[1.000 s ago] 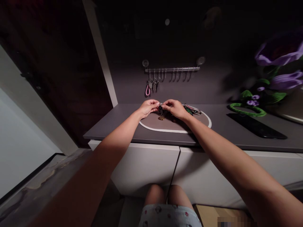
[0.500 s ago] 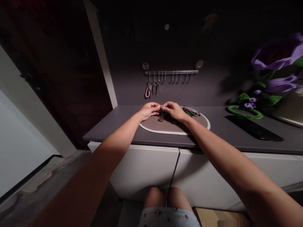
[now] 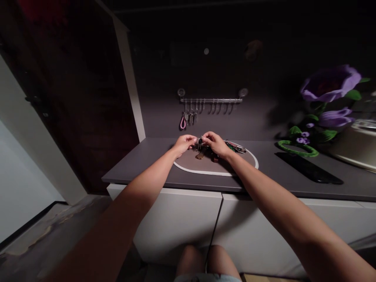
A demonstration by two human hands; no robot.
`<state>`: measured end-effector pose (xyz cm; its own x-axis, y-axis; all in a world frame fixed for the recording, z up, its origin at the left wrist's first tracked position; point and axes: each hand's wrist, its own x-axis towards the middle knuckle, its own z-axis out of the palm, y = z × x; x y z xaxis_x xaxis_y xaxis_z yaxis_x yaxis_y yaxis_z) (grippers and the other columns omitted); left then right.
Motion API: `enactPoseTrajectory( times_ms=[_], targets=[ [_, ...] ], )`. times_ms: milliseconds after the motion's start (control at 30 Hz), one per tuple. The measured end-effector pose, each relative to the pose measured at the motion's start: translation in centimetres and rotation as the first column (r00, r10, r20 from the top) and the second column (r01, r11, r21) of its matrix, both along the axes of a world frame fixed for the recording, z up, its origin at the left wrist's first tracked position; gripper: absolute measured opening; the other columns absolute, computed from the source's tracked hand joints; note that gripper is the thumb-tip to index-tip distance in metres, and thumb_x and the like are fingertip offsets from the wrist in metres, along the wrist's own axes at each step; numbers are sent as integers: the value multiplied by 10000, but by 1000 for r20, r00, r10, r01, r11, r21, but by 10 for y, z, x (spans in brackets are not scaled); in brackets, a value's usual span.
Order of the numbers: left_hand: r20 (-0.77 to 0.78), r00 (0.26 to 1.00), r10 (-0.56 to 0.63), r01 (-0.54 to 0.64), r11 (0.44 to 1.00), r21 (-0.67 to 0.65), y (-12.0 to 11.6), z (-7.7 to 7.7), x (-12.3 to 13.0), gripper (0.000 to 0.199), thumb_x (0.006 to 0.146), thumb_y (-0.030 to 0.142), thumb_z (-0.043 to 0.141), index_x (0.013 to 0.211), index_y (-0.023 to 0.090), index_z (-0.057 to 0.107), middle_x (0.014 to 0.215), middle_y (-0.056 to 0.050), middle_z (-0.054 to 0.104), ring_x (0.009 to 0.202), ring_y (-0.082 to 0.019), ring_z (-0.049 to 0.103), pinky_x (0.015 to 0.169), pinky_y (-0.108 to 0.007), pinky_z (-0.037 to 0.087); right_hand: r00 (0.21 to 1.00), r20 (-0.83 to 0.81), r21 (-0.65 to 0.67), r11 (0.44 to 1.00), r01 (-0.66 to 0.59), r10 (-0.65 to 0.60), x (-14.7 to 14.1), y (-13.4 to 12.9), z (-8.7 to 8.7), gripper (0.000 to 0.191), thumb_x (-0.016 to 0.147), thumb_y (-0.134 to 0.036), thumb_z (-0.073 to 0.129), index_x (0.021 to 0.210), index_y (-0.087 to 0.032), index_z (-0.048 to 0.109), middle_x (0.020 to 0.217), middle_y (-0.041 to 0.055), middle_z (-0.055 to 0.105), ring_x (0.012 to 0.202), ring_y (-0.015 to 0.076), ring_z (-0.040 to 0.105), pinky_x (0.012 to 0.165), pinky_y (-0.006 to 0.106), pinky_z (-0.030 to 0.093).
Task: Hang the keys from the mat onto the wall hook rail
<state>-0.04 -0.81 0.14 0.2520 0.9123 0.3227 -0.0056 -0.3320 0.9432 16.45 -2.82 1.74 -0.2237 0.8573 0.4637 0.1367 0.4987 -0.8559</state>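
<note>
— What's changed?
— The left hand (image 3: 184, 144) has eased slightly off the right hand (image 3: 216, 143), whose fingers pinch a dangling key bunch (image 3: 199, 143) above the oval placemat (image 3: 216, 173).
— The left's fingers?
— Curled closed; gripping anything? Can't tell.

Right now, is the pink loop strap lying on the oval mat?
No, the pink loop strap hangs from the hook rail on the wall, above the oval mat.
</note>
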Motion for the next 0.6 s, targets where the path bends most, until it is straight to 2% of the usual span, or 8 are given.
enactPoseTrajectory(
  times_ms=[133, 300, 400, 600],
  targets=[
    [-194, 969, 150, -108, 972, 209, 3, -3, 1, 170, 742, 244, 538, 800, 106, 616, 701, -24, 609, 603, -86, 503, 593, -218, 386, 997, -72, -30, 999, -9, 7, -2, 2, 3, 205, 672, -328, 610, 742, -172, 496, 687, -40, 507, 645, 82, 484, 667, 238, 423],
    [-436, 836, 334, -84, 863, 499, 0, -3, 1, 196, 770, 231, 478, 689, 128, 624, 658, -18, 596, 617, -115, 490, 612, -237, 377, 989, -148, -80, 997, -1, -11, -4, 6, 14, 251, 645, -360, 641, 737, -170, 505, 687, -39, 518, 660, 83, 499, 693, 259, 435],
    [-470, 781, 411, -84, 815, 573, -1, -2, 2, 213, 789, 240, 466, 712, 141, 639, 719, -38, 620, 677, -132, 511, 651, -244, 386, 976, -213, -121, 993, 13, -39, -7, 11, 24, 233, 650, -336, 645, 726, -169, 502, 672, -38, 526, 648, 83, 512, 686, 264, 442],
    [-488, 759, 431, -60, 792, 607, 3, -4, 4, 217, 807, 236, 451, 805, 152, 652, 818, -52, 639, 758, -143, 542, 705, -247, 404, 942, -321, -197, 980, 34, -97, -19, 27, 50, 97, 728, -177, 570, 694, -163, 480, 604, -38, 512, 594, 82, 535, 647, 259, 467]
  ],
)
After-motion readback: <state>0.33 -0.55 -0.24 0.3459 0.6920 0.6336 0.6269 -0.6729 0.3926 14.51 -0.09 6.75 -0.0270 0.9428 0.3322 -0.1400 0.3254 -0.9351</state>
